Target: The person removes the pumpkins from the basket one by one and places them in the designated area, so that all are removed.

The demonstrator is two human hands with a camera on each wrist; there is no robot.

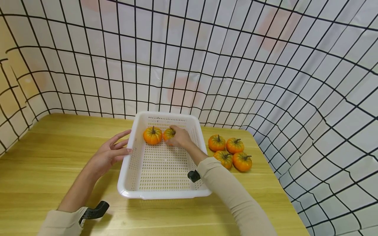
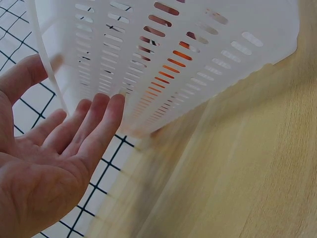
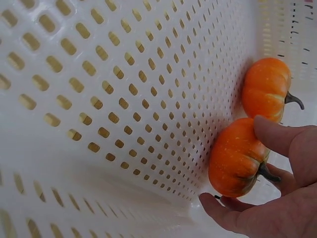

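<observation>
The right hand (image 1: 180, 137) grips a ribbed orange pumpkin (image 3: 234, 158) inside the slotted white plastic basket (image 1: 165, 195); only the right-wrist view clearly bares its curved stem (image 3: 269, 173). The left hand (image 1: 107, 154), fingers straight, touches the basket.

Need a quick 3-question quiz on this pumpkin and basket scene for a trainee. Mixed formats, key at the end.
1. Count: how many small orange pumpkins sit on the wooden table outside the white plastic basket?
2. True or false: the left hand is holding a pumpkin inside the basket.
3. Multiple choice: where in the basket is the gripped pumpkin that the right hand holds?
A) In the front left corner
B) Toward the back, beside another pumpkin
C) In the front right corner

Key:
1. Four, to the basket's right.
2. False; it is at the basket's left side.
3. B
</observation>
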